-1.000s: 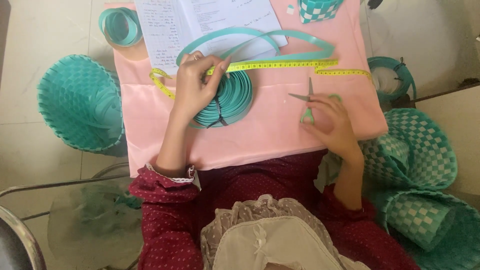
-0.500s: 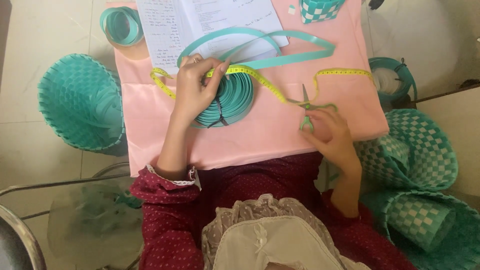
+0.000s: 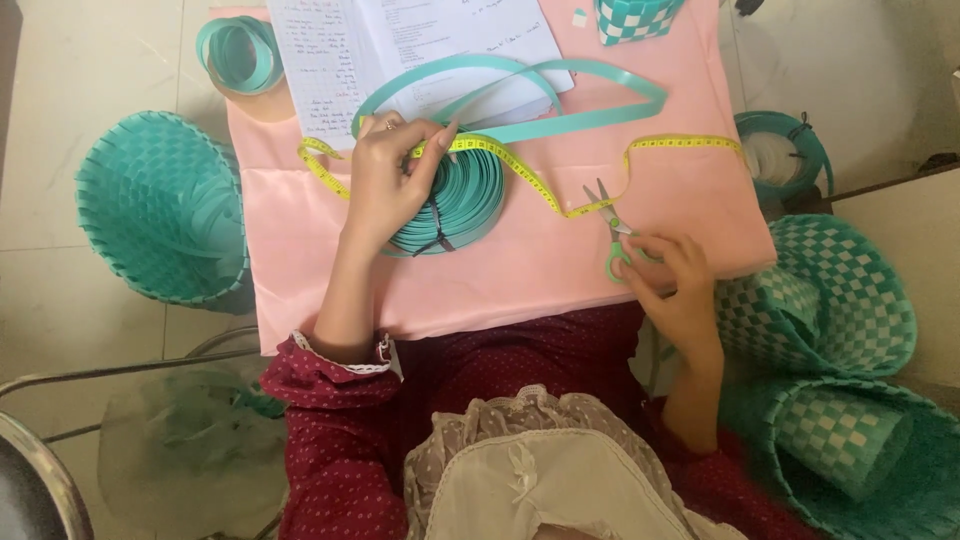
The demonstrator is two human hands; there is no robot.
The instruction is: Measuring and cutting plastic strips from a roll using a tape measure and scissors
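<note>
My left hand (image 3: 392, 183) rests on a coil of teal plastic strip (image 3: 462, 203) and pinches a yellow tape measure (image 3: 520, 170) against it. The tape sags across the pink table (image 3: 520, 270) toward the right. My right hand (image 3: 672, 278) grips green-handled scissors (image 3: 612, 235), whose open blades point up at the tape. A long teal strip (image 3: 560, 95) loops away from the coil over an open notebook (image 3: 400, 50).
A teal strip roll (image 3: 238, 52) sits at the table's far left corner, a small woven box (image 3: 635, 18) at the far edge. Woven teal baskets stand on the floor at left (image 3: 160, 205) and right (image 3: 850, 300), with another roll (image 3: 785, 155).
The tape measure has gone from lying straight to sagging toward the scissors. My right hand has shifted with the scissors, blades now at the tape. My left hand has stayed on the coil.
</note>
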